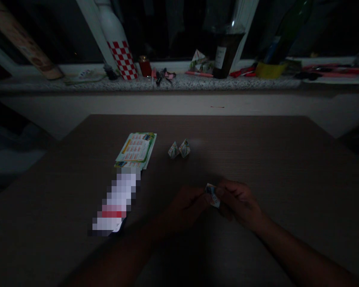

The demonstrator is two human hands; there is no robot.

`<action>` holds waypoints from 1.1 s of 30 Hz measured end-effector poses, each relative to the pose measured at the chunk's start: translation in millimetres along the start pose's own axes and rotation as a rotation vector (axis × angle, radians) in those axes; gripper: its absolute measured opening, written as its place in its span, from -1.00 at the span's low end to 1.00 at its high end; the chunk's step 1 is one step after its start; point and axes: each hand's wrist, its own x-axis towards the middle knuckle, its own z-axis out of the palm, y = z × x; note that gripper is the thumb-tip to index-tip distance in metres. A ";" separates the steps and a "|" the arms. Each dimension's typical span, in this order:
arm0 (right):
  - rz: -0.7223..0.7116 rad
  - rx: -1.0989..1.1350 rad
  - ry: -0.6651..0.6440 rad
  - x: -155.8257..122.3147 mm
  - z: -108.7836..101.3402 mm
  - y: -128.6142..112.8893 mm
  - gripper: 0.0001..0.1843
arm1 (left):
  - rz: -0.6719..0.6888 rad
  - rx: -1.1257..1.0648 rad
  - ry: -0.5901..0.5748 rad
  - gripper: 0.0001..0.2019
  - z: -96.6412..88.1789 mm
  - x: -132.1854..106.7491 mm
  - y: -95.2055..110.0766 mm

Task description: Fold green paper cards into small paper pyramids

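Observation:
Between my two hands, above the near part of the table, is a small folded piece of printed paper (213,196). My left hand (190,203) pinches its left side with thumb and fingers. On the opposite side my right hand (239,201) grips it, with the thumb lying over the paper. Beyond the hands, two small folded paper pieces (178,149) with pointed tops stand side by side. To their left lies a stack of printed sheets (137,147) with rows of orange and black print. The dim light hides the finer folds.
A lit, pixelated phone-like device (116,203) lies left of my hands, below the sheets. Behind the wooden table (257,139) runs a granite sill (179,83) holding a red-checked white bottle (122,56), a dark container (224,56), a green bottle (293,24) and small clutter.

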 end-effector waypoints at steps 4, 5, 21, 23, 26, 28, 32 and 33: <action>0.059 -0.012 -0.097 0.0 -4.0 1.3 -0.59 | -0.027 -0.037 -0.062 -0.57 -3.8 0.3 -3.2; 0.075 -0.023 -0.115 0.2 -5.3 1.7 -0.59 | -0.031 -0.029 -0.059 -0.58 -4.5 0.7 -3.0; -0.228 -0.467 0.051 3.1 -7.4 -6.4 -0.77 | 0.147 0.246 0.092 -0.76 -7.6 3.2 -0.7; -0.281 -0.523 0.000 3.0 -9.0 -5.3 -0.78 | 0.167 0.269 0.063 -0.77 -8.1 4.7 0.5; -0.315 -0.590 -0.044 2.9 -10.1 -4.3 -0.77 | 0.173 0.287 0.026 -0.73 -7.7 5.1 4.4; -0.289 -0.586 -0.054 2.5 -10.5 -4.6 -0.75 | 0.149 0.279 0.013 -0.71 -7.4 4.6 6.6; -0.214 -0.460 -0.087 1.0 -11.7 -6.0 -0.76 | 0.075 0.200 0.000 -0.70 -7.2 3.0 7.1; -0.186 -0.422 -0.096 0.5 -11.8 -6.2 -0.76 | 0.066 0.176 0.000 -0.70 -7.1 2.6 6.6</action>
